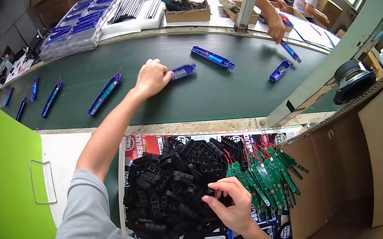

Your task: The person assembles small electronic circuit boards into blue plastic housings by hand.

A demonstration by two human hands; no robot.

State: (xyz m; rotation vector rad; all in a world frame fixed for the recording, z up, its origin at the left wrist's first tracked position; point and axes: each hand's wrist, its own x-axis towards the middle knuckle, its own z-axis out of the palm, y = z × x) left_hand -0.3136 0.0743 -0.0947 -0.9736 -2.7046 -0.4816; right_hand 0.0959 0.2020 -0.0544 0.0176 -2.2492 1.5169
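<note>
My left hand reaches over the green conveyor belt, its fingers closed on the near end of a blue plastic casing, slightly blurred. Low over a heap of black slotted plastic parts, my right hand has its thumb and fingers curled toward each other. Dark shapes show between those fingertips, and I cannot separate a held piece from the heap. Right beside that hand lies a pile of green circuit boards with red wires. Another blue casing lies farther along the belt.
More blue casings with boards lie at the belt's left. Across the belt, a co-worker's hand is at another casing. A metal post and an open cardboard box stand right. Stacked trays of blue casings sit far left.
</note>
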